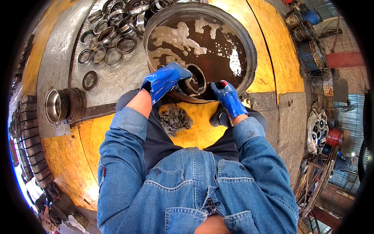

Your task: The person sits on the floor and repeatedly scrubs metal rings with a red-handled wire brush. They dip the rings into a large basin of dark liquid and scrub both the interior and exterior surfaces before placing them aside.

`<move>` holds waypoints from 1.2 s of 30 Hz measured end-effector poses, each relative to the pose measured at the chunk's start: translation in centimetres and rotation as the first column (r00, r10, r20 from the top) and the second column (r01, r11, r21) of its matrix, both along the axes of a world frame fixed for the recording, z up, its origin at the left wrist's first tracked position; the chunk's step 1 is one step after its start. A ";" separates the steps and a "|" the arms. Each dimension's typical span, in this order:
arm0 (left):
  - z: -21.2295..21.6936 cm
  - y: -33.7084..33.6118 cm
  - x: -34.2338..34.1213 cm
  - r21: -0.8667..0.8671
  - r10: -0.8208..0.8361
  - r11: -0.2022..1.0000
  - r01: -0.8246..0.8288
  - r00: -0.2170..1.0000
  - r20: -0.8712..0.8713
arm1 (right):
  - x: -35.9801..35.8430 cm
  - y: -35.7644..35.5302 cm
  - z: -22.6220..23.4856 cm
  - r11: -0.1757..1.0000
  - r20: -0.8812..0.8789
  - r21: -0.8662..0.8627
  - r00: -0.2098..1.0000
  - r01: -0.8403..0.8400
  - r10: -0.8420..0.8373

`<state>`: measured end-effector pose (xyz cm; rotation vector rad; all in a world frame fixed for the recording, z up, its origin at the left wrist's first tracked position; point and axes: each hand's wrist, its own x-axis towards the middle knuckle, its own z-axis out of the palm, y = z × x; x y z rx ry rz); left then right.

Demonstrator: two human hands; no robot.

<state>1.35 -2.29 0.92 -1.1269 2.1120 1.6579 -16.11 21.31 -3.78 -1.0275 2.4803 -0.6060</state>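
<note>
Both my hands wear blue rubber gloves. My left hand (168, 78) is closed on the left side of a metal ring (203, 82), like a bearing race, tilted over the near rim of a round basin (253, 58). Dark brown liquid with patches of foam lies in the basin. Just right of the ring, my right hand (228, 98) has its fingers curled in. A small red spot shows at its fingertips, and whatever it may hold I cannot make out. Below the basin, between my legs, lies a clump of grey, dirty fibre (175, 120).
Many similar metal rings (113, 56) are heaped left of the basin, and a flat ring (90, 80) lies apart from them. Farther left stand wider metal rims (56, 106). Yellow and grey panels (68, 163) cover the floor. Barrels (311, 54) line the right side.
</note>
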 end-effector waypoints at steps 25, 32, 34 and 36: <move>-1.1 -0.3 0.2 -0.028 -0.009 1.000 0.008 0.998 -0.064 | 0.0 -0.1 -0.1 1.000 0.012 -0.002 1.000 0.001 -0.001; -1.1 -0.2 0.2 0.012 0.007 1.000 -0.006 0.997 -0.071 | -0.2 0.1 -0.6 1.000 0.013 -0.019 1.000 0.007 -0.007; -0.8 -0.1 0.3 -0.010 0.001 1.000 -0.002 0.996 -0.087 | -0.3 0.1 -0.7 1.000 0.009 0.002 1.000 0.010 -0.010; -0.2 0.0 0.2 0.008 0.009 1.000 -0.009 0.999 -0.053 | -0.3 0.1 -0.7 1.000 0.019 -0.008 1.000 0.015 -0.015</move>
